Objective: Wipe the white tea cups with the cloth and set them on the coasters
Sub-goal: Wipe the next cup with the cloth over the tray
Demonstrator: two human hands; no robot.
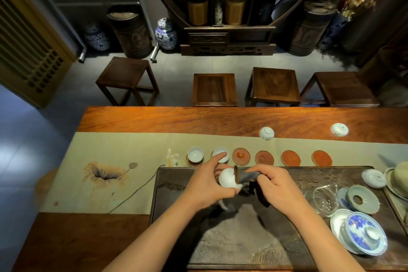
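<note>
Left hand (pixel 207 185) gripping a white cup (pixel 228 180), right hand (pixel 273 185) pinching the dark cloth (pixel 248 178) against it, above the tea tray (pixel 176 192)

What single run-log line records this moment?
left hand: holds cup | right hand: wipes with cloth | coasters: two filled, four bare
</note>
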